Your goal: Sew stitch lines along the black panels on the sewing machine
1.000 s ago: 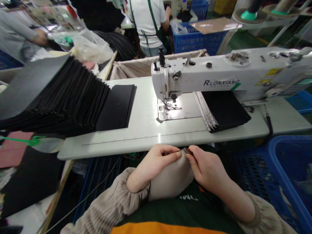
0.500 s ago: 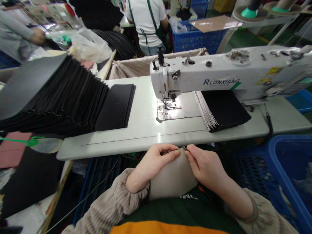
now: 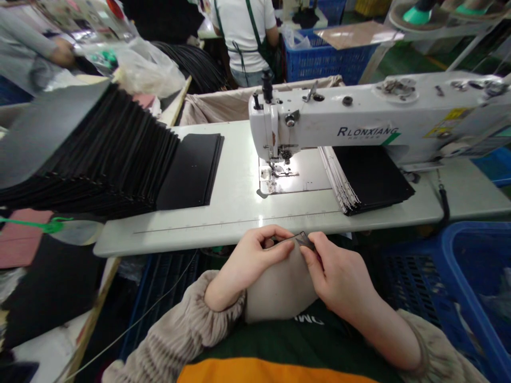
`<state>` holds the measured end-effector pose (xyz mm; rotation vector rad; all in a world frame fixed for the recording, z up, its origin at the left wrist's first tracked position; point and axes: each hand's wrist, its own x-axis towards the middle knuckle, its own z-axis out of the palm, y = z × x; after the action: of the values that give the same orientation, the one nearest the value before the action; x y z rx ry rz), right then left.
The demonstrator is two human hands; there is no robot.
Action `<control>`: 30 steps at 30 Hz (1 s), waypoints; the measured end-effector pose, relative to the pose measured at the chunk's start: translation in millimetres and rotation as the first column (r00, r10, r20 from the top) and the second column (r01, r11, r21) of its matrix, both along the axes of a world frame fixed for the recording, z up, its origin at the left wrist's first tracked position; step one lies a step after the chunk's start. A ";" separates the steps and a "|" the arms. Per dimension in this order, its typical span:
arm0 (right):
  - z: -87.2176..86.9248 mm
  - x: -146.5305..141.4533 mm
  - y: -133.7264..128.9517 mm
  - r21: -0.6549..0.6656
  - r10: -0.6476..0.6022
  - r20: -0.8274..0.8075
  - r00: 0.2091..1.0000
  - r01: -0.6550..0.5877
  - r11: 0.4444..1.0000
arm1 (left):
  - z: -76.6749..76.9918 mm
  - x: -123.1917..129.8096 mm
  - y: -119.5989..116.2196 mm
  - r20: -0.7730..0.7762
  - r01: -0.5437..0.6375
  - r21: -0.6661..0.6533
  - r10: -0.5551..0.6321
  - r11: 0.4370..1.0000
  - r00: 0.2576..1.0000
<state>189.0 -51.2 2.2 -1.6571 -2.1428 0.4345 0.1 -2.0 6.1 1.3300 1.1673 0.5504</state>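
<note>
A grey-beige panel [image 3: 279, 292] is held up at the table's front edge, in front of the green apron. My left hand [image 3: 255, 260] grips its upper edge between thumb and fingers. At the panel's top right corner, my right hand [image 3: 339, 271] pinches a small dark flap [image 3: 304, 241] that is folded over. Beyond the hands stands a white sewing machine [image 3: 319, 119], its needle area lit. Black panels with light edges [image 3: 371, 178] lie stacked under the machine's arm. Further left, a few black panels [image 3: 189, 170] lie beside a tall stack of dark panels [image 3: 99, 154].
The pale tabletop [image 3: 235, 186] spans the front. A blue basket [image 3: 479, 298] stands at the lower right, another blue crate [image 3: 331, 61] behind the machine. Two people are at the back. A loose cord [image 3: 136, 322] hangs at the lower left.
My right hand has turned slightly, and a dark flap now shows at the panel's corner between the fingers. The view has shifted slightly.
</note>
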 end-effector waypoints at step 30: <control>-12.7 3.0 5.3 -0.010 0.072 -0.079 0.994 -0.073 0.997 | -4.0 -1.5 -2.5 0.064 0.034 0.010 -0.034 0.999 0.997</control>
<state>192.1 -45.9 -10.4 -1.5459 -2.1520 0.5274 -1.3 -4.4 2.2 1.3283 1.0890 0.5702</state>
